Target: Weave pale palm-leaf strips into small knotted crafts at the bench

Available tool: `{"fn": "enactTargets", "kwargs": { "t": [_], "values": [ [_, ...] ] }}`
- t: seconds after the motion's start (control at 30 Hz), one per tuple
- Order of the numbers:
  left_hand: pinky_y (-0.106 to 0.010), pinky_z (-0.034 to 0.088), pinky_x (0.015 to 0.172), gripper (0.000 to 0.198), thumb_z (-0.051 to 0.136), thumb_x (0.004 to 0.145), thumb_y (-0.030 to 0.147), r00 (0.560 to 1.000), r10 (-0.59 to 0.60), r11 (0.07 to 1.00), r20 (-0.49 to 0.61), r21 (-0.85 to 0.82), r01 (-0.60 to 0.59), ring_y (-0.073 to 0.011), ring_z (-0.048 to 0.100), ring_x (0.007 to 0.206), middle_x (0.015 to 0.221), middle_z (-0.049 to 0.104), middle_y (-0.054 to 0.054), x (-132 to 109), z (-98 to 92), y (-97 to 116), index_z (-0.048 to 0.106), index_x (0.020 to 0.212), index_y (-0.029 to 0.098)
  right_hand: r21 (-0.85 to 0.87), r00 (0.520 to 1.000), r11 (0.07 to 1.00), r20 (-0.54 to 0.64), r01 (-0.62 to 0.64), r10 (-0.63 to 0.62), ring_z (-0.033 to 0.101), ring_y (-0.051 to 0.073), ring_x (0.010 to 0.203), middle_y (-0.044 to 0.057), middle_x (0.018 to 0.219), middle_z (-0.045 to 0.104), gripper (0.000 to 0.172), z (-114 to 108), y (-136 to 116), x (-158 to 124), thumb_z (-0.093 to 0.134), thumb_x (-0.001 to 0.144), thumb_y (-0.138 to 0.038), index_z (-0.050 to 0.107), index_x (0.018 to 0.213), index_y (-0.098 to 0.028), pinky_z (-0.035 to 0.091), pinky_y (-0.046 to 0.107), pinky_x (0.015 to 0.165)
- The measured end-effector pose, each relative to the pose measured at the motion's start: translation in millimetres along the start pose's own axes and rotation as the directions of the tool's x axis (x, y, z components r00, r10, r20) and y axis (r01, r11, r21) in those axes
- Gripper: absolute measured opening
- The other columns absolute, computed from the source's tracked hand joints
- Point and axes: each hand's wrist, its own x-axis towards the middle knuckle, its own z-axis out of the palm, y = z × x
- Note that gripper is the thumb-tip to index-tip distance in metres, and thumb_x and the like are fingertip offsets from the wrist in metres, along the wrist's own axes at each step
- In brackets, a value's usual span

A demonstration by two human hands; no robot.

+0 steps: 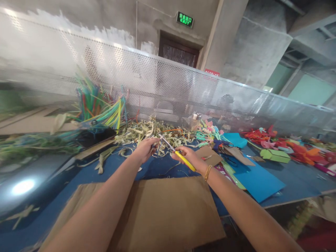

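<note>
My right hand [189, 158] is closed around a pair of yellow-handled pliers [185, 161], whose slim metal tip points up and to the left. At that tip, my left hand [145, 149] is pinched; a small thin piece seems to be between its fingers, too small to name. Both hands are raised over the blue tabletop [154, 168], just in front of a heap of pale dried husk strips [141, 131]. Below them lies a flat brown cardboard sheet [173, 210], partly covered by my left forearm.
Coloured pipe cleaners [91, 105] stand in a bundle at back left. Blue card [254, 178], small pastel flowers [208, 129], a green paper box [275, 155] and red-orange craft pieces [301, 150] lie to the right. A perforated metal screen [173, 84] runs along the back.
</note>
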Motion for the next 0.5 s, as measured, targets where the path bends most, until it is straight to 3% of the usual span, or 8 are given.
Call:
{"fn": "enactTargets", "kwargs": {
  "t": [0.1, 0.5],
  "values": [
    [-0.017, 0.036, 0.041, 0.026, 0.077, 0.056, 0.028, 0.997, -0.067, 0.998, 0.042, 0.005, 0.066, -0.0052, 0.044, 0.041, 0.052, 0.051, 0.003, 0.9, -1.2, 0.5, 0.055, 0.064, 0.015, -0.022, 1.0, 1.0, -0.016, -0.004, 0.003, 0.04, 0.008, 0.048, -0.006, 0.056, 0.047, 0.047, -0.5, -2.3, -1.7, 0.075, 0.062, -0.052, 0.062, 0.093, -0.02, 0.026, 0.021, 0.047],
    [-0.017, 0.035, 0.04, 0.024, 0.076, 0.057, 0.027, 0.997, -0.069, 0.997, 0.035, 0.019, 0.068, -0.0053, 0.044, 0.041, 0.052, 0.051, 0.003, 1.3, -0.9, 0.2, 0.056, 0.065, 0.015, -0.023, 0.999, 0.999, 0.034, -0.037, 0.038, 0.041, 0.007, 0.049, -0.004, 0.06, 0.05, 0.048, -1.8, 0.6, 0.4, 0.072, 0.065, -0.056, 0.063, 0.094, -0.019, 0.029, 0.021, 0.048]
  ]
}}
